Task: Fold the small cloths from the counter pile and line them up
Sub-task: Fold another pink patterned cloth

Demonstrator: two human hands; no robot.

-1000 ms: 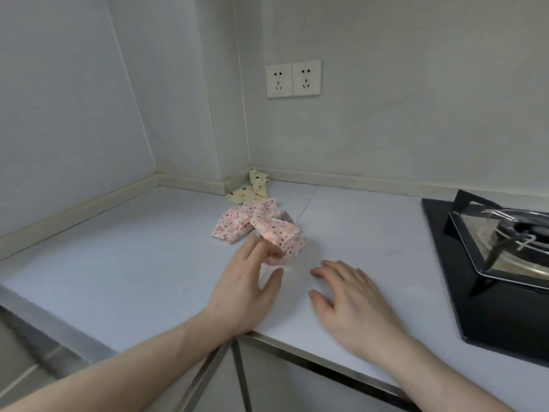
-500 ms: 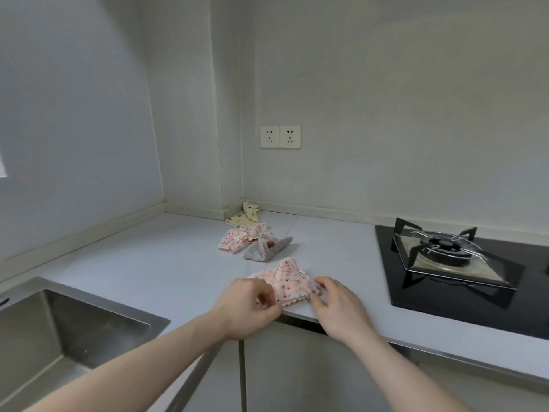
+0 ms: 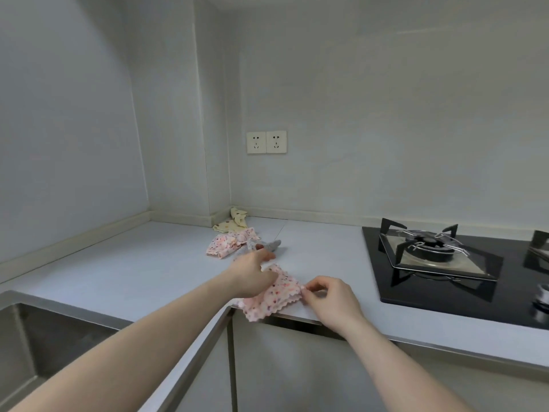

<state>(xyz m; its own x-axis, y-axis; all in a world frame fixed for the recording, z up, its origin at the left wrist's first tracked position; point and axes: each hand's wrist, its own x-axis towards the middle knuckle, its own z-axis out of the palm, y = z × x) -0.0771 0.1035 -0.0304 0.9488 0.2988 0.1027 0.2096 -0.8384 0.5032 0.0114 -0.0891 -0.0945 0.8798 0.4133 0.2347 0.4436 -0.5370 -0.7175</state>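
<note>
We have pulled one pink cloth point(image 3: 277, 292) from the pile point(image 3: 234, 243) to the tabletop point(image 3: 148, 269) edge; left hand point(image 3: 252, 275) presses it flat, right hand point(image 3: 329, 298) pinches its corner, so folding begins.

The pale grey counter point(image 3: 124, 263) runs along two walls and meets in a corner. Directly on it, near that corner, lie a yellow patterned cloth point(image 3: 230, 223), a pink floral cloth point(image 3: 224, 245) just in front of it, and a grey cloth point(image 3: 269, 245) touching the pink one. At the front edge, a second pink floral cloth point(image 3: 277, 292) lies flat under my hands, one corner overhanging. A black gas hob point(image 3: 451, 263) sits at my right, a steel sink point(image 3: 38, 337) at my left.
</note>
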